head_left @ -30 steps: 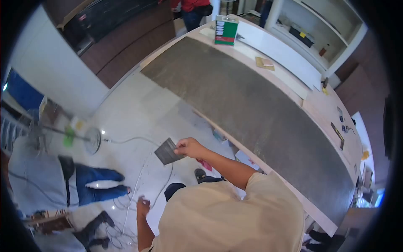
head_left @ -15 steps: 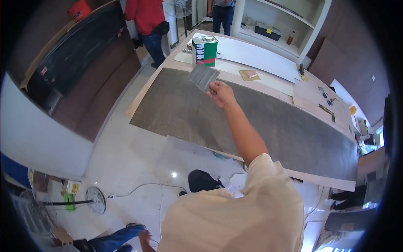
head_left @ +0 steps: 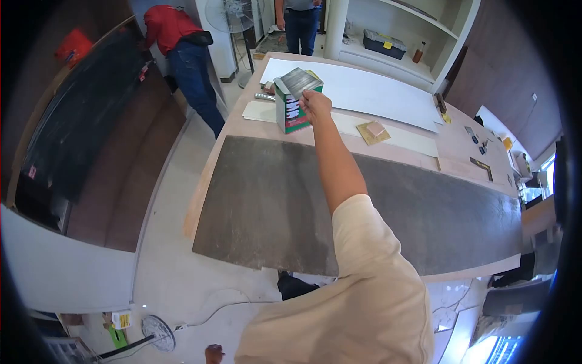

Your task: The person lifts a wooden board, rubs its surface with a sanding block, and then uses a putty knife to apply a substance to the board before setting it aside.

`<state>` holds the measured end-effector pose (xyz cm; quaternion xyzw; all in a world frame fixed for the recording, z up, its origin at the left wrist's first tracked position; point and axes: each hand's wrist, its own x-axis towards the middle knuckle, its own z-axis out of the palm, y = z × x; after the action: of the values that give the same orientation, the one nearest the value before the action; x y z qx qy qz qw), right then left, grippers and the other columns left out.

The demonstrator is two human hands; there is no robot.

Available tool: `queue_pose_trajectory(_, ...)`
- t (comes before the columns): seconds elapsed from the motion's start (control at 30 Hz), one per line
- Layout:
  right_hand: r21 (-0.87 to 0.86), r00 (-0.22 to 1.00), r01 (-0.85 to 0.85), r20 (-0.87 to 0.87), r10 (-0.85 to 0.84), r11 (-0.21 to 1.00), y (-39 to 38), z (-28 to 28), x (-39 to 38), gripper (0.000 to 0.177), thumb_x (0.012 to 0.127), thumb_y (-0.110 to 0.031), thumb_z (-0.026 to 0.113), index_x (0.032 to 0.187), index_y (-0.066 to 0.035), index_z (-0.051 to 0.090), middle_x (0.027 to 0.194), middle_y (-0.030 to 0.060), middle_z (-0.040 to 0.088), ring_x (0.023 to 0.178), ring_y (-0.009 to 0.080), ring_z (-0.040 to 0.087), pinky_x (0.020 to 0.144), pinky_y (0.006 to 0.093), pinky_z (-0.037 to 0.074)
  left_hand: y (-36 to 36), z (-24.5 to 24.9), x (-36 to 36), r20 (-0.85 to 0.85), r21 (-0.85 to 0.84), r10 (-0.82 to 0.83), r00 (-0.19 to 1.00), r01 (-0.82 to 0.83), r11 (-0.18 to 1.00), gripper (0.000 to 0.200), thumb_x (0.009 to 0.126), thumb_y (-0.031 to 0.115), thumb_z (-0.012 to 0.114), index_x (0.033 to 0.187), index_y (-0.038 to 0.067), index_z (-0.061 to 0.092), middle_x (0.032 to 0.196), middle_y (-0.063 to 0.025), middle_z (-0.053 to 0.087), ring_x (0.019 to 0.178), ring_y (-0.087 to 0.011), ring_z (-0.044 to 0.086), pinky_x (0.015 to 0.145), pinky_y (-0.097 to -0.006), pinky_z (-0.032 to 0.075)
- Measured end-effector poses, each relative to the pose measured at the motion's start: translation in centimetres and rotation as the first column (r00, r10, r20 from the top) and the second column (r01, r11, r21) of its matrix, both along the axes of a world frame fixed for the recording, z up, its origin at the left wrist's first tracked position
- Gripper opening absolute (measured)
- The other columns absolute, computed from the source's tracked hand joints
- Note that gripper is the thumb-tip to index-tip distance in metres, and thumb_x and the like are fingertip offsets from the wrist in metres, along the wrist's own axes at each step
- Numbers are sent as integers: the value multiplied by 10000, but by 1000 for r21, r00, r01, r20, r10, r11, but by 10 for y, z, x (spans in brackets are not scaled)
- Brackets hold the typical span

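My right hand (head_left: 316, 105) is closed on the edge of a thin, flat grey spreader (head_left: 297, 82), which is tilted over the top of a green and white metal can (head_left: 295, 114). The spreader hides much of the can's top. The can stands upright on the wooden table, behind a large dark grey-brown sheet (head_left: 267, 200). Low at the bottom edge, left of my shirt, my left hand (head_left: 213, 353) shows small and dark; its fingers are not clear.
A pale board (head_left: 364, 91), a yellowish square (head_left: 372, 133) with a small block, a brush handle and a metal square (head_left: 481, 169) lie on the table. Past its left end stand a person in red (head_left: 173, 33) and a fan (head_left: 230, 13). Another person stands behind the table.
My right hand has carried the spreader from in front of the can to over its top. The view has shifted, and the person in red now leans further left.
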<state>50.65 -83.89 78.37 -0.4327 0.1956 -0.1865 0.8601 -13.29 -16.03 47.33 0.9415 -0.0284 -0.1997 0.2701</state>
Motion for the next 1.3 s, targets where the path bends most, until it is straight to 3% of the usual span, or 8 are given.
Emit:
queue_pose_trajectory(0.4,35,972,149,-191,-140,988,24,-5,62,95,839,-19,624,868,48,562,724,90,562,545,147,537,476,233,516,-33,18,109,-475,-87,552,686,-660,746,233,783,98,533,871,-107,599,773,-165,642,604,-233,648,540,-321,542)
queue_pose_trajectory(0.5,-14,967,134,-215,-134,991,29,-9,63,129,827,-46,656,824,38,557,643,76,539,460,134,497,418,238,482,-25,31,149,-438,-83,480,760,-566,820,284,796,107,534,927,-138,591,825,-183,649,621,-230,655,541,-310,537)
queue_pose_trajectory(0.6,-183,948,146,-257,-190,972,30,-13,57,263,864,-205,642,734,-7,528,588,66,511,408,153,462,352,271,377,27,-16,170,30,57,-302,953,300,952,85,735,89,584,765,13,604,725,-143,618,660,-310,605,616,-416,494)
queue_pose_trajectory(0.8,-164,985,129,-91,-146,978,33,-75,-49,285,910,-252,559,979,17,493,684,69,502,565,193,531,466,300,418,-3,171,351,284,-246,450,846,-390,888,374,939,202,505,1238,-23,502,1260,-164,529,1168,-264,496,982,-360,376)
queue_pose_trajectory(0.93,-18,960,131,-247,-131,991,79,-108,-213,502,946,-288,475,1345,-27,317,1175,130,477,1015,273,521,805,376,461,-57,355,469,763,-368,276,584,41,929,615,962,449,379,1389,8,326,1440,-137,333,1345,-250,283,1086,-404,220)
queue_pose_trajectory(1.1,243,952,251,-237,-194,937,132,-107,-353,593,966,-409,367,1403,-25,251,1408,154,335,1228,319,397,974,425,381,-238,467,502,629,-776,540,559,485,403,643,970,501,253,1364,6,360,1419,-151,355,1338,-259,293,1097,-388,197)
queue_pose_trajectory(1.13,283,951,269,-226,-209,921,149,-95,-366,598,967,-421,353,1398,-17,256,1398,152,350,1227,321,398,980,432,376,-243,443,532,995,-78,51,82,376,923,614,977,483,229,1374,29,342,1434,-135,326,1330,-229,304,1083,-378,240)
queue_pose_trajectory(1.3,503,975,133,89,-204,854,126,-79,-443,721,908,-558,345,1327,29,328,1320,225,418,1192,351,423,971,521,363,-467,243,343,508,-205,-760,405,914,351,670,956,532,247,1409,38,267,1463,-163,253,1359,-245,241,1101,-383,192)
